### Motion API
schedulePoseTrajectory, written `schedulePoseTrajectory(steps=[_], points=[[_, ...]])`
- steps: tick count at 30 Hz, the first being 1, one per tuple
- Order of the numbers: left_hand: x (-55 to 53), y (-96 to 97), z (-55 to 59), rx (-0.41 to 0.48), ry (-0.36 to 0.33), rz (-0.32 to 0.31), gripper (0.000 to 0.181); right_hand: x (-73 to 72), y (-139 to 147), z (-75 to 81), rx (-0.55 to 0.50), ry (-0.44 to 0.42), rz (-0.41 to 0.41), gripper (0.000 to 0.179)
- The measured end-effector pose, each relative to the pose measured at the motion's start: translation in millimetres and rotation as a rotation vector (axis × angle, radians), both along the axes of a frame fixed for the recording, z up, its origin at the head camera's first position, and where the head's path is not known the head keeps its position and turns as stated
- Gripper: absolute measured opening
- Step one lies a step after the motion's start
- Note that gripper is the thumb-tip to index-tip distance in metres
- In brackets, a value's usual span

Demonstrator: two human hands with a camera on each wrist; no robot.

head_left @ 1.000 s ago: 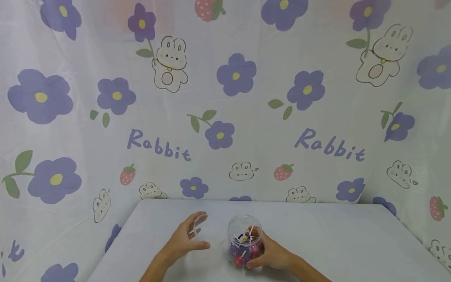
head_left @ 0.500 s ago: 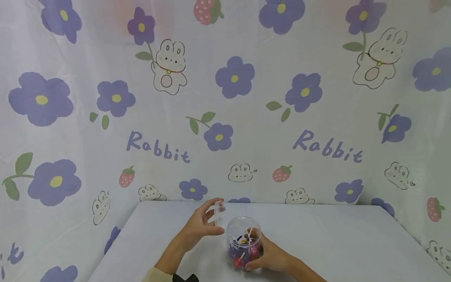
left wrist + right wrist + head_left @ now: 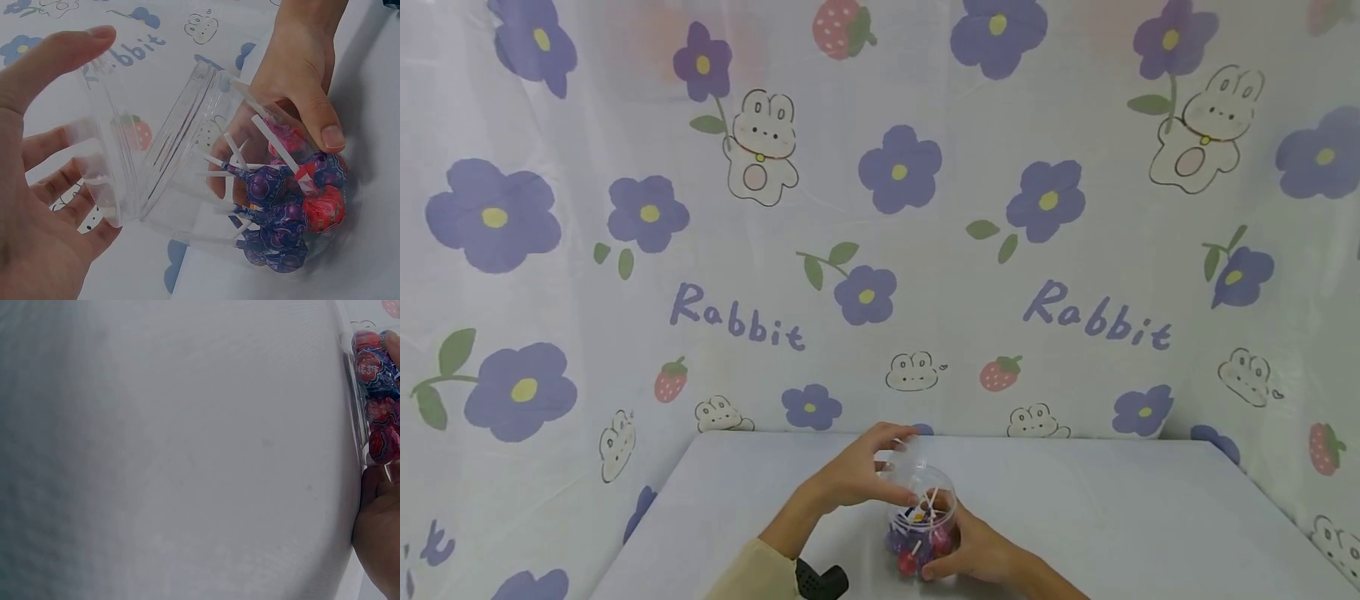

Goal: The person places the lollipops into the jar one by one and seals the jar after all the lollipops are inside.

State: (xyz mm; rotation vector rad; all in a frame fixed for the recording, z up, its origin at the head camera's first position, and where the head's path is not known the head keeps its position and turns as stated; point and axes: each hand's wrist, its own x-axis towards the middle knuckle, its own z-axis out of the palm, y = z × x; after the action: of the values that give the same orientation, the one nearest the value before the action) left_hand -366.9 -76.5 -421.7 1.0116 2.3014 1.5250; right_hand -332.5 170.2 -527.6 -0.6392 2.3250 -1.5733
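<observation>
A clear plastic jar (image 3: 951, 503) stands on the white table with several lollipops (image 3: 907, 561) in it. Purple and red wrappers lie at its bottom, white sticks pointing up toward the open mouth. My right hand (image 3: 983, 543) grips the jar's right side, fingers around the back and thumb at the front. At the mouth, my left hand (image 3: 853, 477) holds a clear round lid (image 3: 112, 150) between thumb and fingers. In the left wrist view the lid is tilted against the jar's opening, its lower edge at the rim and its upper edge apart.
The white table (image 3: 1112, 517) runs back to a curtain (image 3: 940, 267) printed with flowers, rabbits and strawberries. A black device (image 3: 822, 581) sits by the left sleeve (image 3: 758, 571). The right wrist view shows mostly the white tabletop.
My left hand has carried the lid rightward, from beside the jar to over its mouth. The left sleeve and black device have come into view. My right hand stays on the jar.
</observation>
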Motion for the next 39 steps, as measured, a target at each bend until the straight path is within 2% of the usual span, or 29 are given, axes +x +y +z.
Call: schedulePoseTrajectory(steps=[7,10,16,21,28,30,36,39], points=[[-1.9,6.6,0.7,-0.089,0.042,0.001,0.083,-1.7,0.7,-0.7,-0.016,0.014,0.040,0.095],[-2.0,9.8,0.6,-0.128,0.086,0.002,0.083,-2.6,1.0,-1.9,-0.027,0.017,0.057,0.095],[-0.4,17.4,1.2,-0.216,0.147,-0.010,0.083,-3.6,1.4,-1.5,-0.037,0.000,0.072,0.105],[0.1,22.3,-4.3,-0.272,0.167,-0.012,0.083,-4.1,0.8,-1.3,-0.035,0.003,0.071,0.105],[4.9,27.8,-16.7,-0.302,0.332,-0.017,0.084,-2.6,0.2,0.2,-0.008,-0.004,0.056,0.106],[5.4,27.8,-19.8,-0.305,0.358,-0.015,0.084,-1.8,0.5,1.0,-0.005,-0.011,0.055,0.107],[2.8,24.3,-22.9,-0.308,0.367,-0.074,0.083,0.6,0.7,2.2,0.004,-0.020,0.045,0.108],[-0.2,21.7,-21.3,-0.329,0.349,-0.102,0.084,0.7,0.4,1.7,0.012,-0.017,0.033,0.110]])
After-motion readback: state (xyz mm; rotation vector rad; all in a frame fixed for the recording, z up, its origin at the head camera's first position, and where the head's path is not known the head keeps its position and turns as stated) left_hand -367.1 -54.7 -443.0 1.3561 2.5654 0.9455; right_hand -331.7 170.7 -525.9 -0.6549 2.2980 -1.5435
